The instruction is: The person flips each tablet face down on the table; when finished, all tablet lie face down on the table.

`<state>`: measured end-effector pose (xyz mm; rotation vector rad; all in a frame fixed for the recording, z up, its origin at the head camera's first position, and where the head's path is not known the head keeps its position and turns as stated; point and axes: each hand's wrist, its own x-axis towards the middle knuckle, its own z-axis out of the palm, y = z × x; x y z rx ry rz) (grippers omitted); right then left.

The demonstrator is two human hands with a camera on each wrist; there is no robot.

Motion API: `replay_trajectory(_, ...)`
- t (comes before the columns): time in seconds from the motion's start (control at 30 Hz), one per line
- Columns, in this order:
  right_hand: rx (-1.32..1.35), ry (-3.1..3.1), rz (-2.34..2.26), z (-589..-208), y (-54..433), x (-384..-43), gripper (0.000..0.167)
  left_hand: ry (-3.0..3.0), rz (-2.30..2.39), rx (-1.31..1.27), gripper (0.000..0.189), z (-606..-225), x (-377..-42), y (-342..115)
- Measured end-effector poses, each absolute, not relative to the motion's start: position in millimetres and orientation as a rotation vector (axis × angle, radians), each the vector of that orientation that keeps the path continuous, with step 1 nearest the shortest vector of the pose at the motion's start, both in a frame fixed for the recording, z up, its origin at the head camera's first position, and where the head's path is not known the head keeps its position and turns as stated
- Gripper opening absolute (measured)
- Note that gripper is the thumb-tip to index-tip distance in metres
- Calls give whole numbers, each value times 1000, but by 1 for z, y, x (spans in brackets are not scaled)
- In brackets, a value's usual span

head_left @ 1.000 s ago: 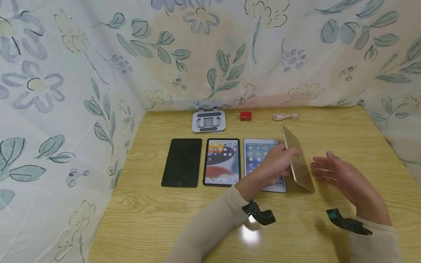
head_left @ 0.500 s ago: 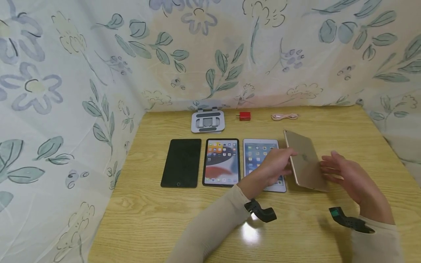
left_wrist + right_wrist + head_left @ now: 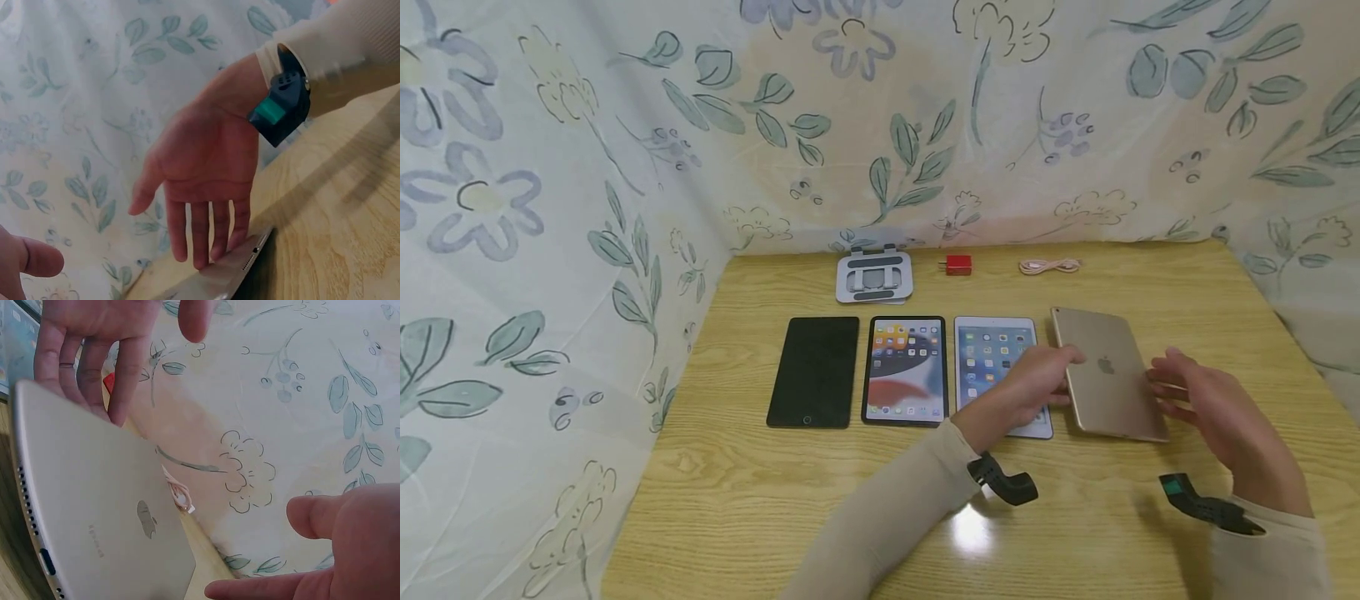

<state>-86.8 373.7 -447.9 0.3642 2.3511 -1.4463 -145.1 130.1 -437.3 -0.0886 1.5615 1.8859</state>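
Note:
A gold tablet (image 3: 1112, 387) tilts back-side up over the wooden table, its left edge raised higher than the right. My left hand (image 3: 1033, 379) is at that raised edge; in the right wrist view its straight fingers (image 3: 90, 378) reach behind the edge while the thumb stands free. Along the opposite edge, my right hand (image 3: 1213, 408) has its fingers extended and fingertips right at the tablet, as the left wrist view also shows. Partly covered by my left hand, a white tablet (image 3: 981, 354) with a lit home screen lies immediately to the left.
Further left lie a black-framed tablet (image 3: 906, 367) with its screen on and a dark-screened tablet (image 3: 812, 375). Behind the row are a grey folded stand (image 3: 874, 279), a red charger plug (image 3: 958, 265) and a coiled pink cable (image 3: 1050, 266). Floral cloth (image 3: 887, 125) hangs at the back.
The gold tablet has tipped from nearly upright to a low slant, its right edge swinging out to the right. My right hand has moved right along with it; my left hand has stayed nearly in place.

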Motion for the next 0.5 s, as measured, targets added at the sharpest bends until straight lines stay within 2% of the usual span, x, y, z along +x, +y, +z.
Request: replay_trajectory(0.5,492,2390,-1419,-448,377,-82,90,1589,1832,-86,37,-444,-145,133)
